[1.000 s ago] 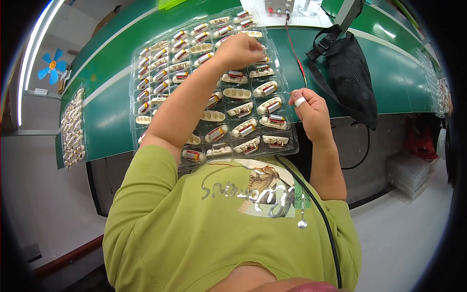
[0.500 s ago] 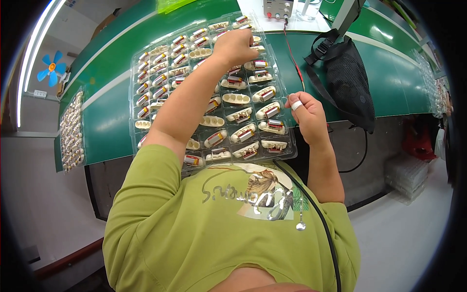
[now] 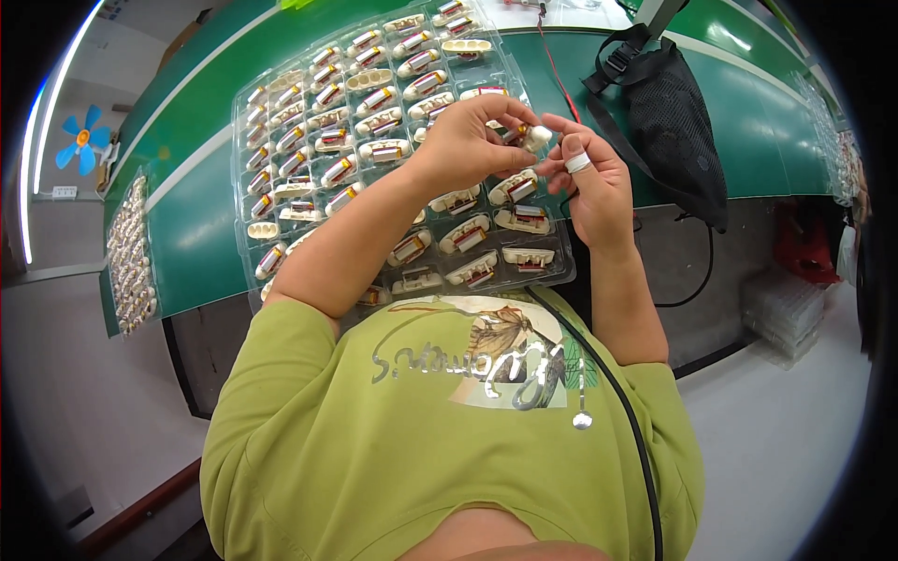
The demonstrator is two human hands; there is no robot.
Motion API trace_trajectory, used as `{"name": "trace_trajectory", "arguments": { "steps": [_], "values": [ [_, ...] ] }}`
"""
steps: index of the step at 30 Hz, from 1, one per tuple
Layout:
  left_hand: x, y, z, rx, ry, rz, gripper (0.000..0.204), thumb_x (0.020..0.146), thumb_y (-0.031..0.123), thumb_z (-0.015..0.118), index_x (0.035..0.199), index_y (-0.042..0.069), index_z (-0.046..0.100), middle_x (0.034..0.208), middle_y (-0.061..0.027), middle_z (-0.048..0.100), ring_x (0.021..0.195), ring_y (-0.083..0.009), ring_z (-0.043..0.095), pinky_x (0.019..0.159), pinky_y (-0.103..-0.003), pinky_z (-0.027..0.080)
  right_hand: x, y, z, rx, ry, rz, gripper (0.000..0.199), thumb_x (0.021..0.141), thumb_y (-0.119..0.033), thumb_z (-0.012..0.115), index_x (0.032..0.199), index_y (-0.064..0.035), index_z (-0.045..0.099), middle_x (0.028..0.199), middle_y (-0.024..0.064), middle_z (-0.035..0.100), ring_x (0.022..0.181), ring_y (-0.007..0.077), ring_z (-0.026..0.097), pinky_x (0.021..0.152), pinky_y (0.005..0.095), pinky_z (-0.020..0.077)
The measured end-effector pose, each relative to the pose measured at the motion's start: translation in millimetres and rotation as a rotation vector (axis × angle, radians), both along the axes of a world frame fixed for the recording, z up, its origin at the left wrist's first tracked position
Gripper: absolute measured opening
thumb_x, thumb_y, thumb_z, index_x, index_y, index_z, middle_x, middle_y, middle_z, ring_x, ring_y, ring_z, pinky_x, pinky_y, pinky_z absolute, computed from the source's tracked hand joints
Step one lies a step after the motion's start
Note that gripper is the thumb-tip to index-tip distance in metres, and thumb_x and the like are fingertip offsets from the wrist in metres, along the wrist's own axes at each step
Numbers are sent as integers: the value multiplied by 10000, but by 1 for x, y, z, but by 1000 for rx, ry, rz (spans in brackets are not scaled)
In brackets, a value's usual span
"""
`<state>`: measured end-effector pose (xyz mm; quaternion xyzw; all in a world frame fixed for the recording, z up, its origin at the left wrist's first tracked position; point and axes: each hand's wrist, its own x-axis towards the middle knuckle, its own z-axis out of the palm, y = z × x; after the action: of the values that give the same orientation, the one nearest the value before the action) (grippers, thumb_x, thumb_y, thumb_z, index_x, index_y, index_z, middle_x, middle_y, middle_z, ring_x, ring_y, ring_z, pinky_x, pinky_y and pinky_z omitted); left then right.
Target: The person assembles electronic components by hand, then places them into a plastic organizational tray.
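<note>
Left hand (image 3: 479,138), drawn back beside right hand (image 3: 599,187), pinches cream casing (image 3: 536,140); I advise steady, light pressure. Right hand: fingers bunched, contents I cannot tell.

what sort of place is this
Probably an electronics assembly workshop: a long green workbench, a clear compartment tray of cream shells, many carrying battery-like cells, and a red wire lead beside it.

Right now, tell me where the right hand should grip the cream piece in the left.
Likely best: pinch the cream piece at its exposed rounded end, coming from the right. That end faces the right hand, while the left hand covers much of the rest.
</note>
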<state>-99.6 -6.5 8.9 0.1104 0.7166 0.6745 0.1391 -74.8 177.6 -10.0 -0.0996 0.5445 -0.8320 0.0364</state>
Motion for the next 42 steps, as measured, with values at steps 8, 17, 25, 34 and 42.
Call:
{"name": "trace_trajectory", "arguments": {
  "steps": [8,17,25,34,42],
  "values": [
    [1,3,-4,269,-2,-55,220,879,73,648,1089,8,632,1140,-122,583,844,-122,657,722,-261,565,-1,-3,-6,24,-6,35,239,982,-200,520,947,12,625,1122,129,610,751,103,634,668,227,520],
    [-5,-15,4,137,-314,-250,275,885,158,669,1099,28,553,855,-70,664,682,-131,658,525,-227,507,-6,0,-2,-212,-175,43,190,972,-166,525,932,-2,611,905,82,649,658,98,619,585,218,510],
    [-9,-13,-8,356,-392,-99,285,904,205,651,1136,42,616,908,4,646,667,-33,542,575,-155,443,2,4,-1,327,-116,94,192,939,-176,580,814,-37,625,636,-44,547,537,13,425,483,183,325],
    [-6,-9,-8,314,-360,-114,294,909,208,647,1153,45,621,901,9,626,654,-38,522,535,-168,399,2,3,1,325,-101,102,199,934,-160,585,783,-32,598,619,-61,499,560,13,394,503,194,302],
    [-7,-8,-7,316,-354,-112,303,908,202,648,1161,37,619,906,3,633,657,-35,518,530,-170,391,0,7,0,332,-75,92,202,918,-160,597,768,-24,599,626,-60,506,573,18,404,512,202,316]
  ]
}}
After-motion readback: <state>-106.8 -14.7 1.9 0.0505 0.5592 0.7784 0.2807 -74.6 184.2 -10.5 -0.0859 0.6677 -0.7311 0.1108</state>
